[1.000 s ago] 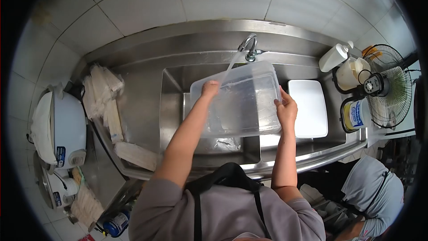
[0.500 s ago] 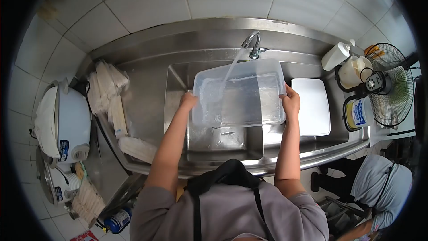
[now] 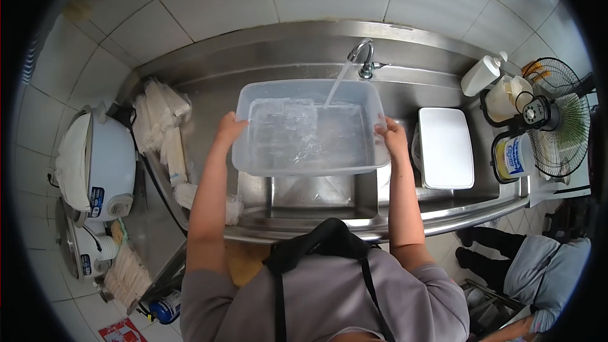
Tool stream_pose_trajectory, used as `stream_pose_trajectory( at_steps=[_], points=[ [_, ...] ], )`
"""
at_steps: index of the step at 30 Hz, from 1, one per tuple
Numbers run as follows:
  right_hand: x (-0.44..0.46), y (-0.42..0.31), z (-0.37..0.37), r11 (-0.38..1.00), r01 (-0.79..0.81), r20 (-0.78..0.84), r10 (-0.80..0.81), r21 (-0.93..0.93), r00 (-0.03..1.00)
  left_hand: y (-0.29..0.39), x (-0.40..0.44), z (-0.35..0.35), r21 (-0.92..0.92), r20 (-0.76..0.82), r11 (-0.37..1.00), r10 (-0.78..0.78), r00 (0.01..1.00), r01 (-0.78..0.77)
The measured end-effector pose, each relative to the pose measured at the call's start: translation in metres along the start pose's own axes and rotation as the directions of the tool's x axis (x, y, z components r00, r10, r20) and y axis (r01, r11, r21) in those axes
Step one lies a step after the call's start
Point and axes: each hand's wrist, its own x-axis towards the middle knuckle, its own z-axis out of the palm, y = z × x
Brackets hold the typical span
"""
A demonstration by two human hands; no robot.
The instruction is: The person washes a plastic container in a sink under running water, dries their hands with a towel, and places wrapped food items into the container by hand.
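Note:
A clear plastic bin [image 3: 278, 168] hangs over the left basin of the steel sink, held at both short ends. My left hand [image 3: 230, 129] is closed on its left rim, and my right hand [image 3: 392, 138] grips the right rim. Water pours from the faucet [image 3: 361, 56] into the bin and spreads over its bottom, rippling. The bin looks close to level. Beneath it the basin [image 3: 311, 193] shows along the front.
A white lidded container [image 3: 446, 149] stands in the right basin. Plastic-wrapped bundles [image 3: 161, 117] lie on the left drainboard. A soap bottle [image 3: 482, 75], tubs [image 3: 514, 157] and a fan [image 3: 554, 120] are at right. Rice cookers [image 3: 101, 171] stand left. Another person [image 3: 548, 272] is at lower right.
Both hands have moved the bin left, from in front of the faucet toward the left drainboard. The bin now sits flatter, with water spread more evenly across it.

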Motion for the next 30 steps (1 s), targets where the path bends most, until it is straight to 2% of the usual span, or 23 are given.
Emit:
stream_pose_trajectory(
  at_steps=[3,6,9,12,13,14,16,18,19,21,24,25,30],
  points=[
    [0.007,0.02,0.017,0.995,0.042,0.026,-0.044,0.093,0.999,-0.009,-0.004,-0.009,-0.211,-0.059,0.976,-0.062,0.996,0.048],
    [0.016,0.037,0.032,0.997,-0.013,0.067,0.008,0.073,0.998,-0.007,-0.012,-0.021,-0.622,-0.031,0.783,-0.058,0.998,0.027],
    [0.026,0.05,0.052,1.0,-0.008,0.101,0.006,0.021,0.995,-0.008,-0.015,-0.031,-0.683,-0.035,0.729,-0.087,0.996,0.04],
    [0.07,0.112,0.066,0.974,-0.015,0.098,0.038,-0.228,0.994,0.0,-0.024,-0.027,-0.711,-0.135,0.699,-0.025,0.991,-0.079],
    [0.067,0.103,0.072,0.901,0.017,0.031,-0.004,-0.434,1.0,0.004,-0.028,-0.022,-0.7,-0.165,0.705,-0.002,0.986,-0.116],
    [0.068,0.091,0.083,0.863,0.124,-0.077,-0.185,-0.489,0.98,0.01,-0.032,-0.017,-0.688,-0.198,0.708,0.024,0.98,-0.157],
    [0.076,0.08,0.102,0.732,0.275,-0.252,-0.521,-0.623,0.816,0.019,-0.03,-0.001,-0.621,-0.264,0.753,0.059,0.963,-0.217],
    [0.106,0.072,0.115,0.86,0.342,-0.096,-0.404,-0.379,0.909,0.019,-0.02,0.03,-0.501,-0.328,0.828,0.085,0.941,-0.25],
    [0.113,0.064,0.12,0.954,0.215,-0.042,-0.228,-0.211,0.973,0.024,-0.02,0.041,-0.442,-0.342,0.857,0.112,0.933,-0.265],
    [0.124,0.046,0.126,0.988,-0.112,0.15,0.096,0.104,0.984,0.039,-0.018,0.06,-0.321,-0.368,0.899,0.173,0.913,-0.299],
    [0.128,0.033,0.129,0.937,-0.25,0.376,0.147,0.243,0.915,0.069,-0.029,0.076,-0.216,-0.363,0.92,0.236,0.901,-0.328],
    [0.128,0.03,0.129,0.946,-0.258,0.4,0.163,0.198,0.902,0.075,-0.031,0.075,-0.227,-0.286,0.929,0.223,0.932,-0.292],
    [0.127,0.022,0.131,0.928,-0.277,0.45,0.143,0.248,0.882,0.079,-0.028,0.082,-0.152,-0.2,0.971,0.153,0.968,-0.185]
  ],
)
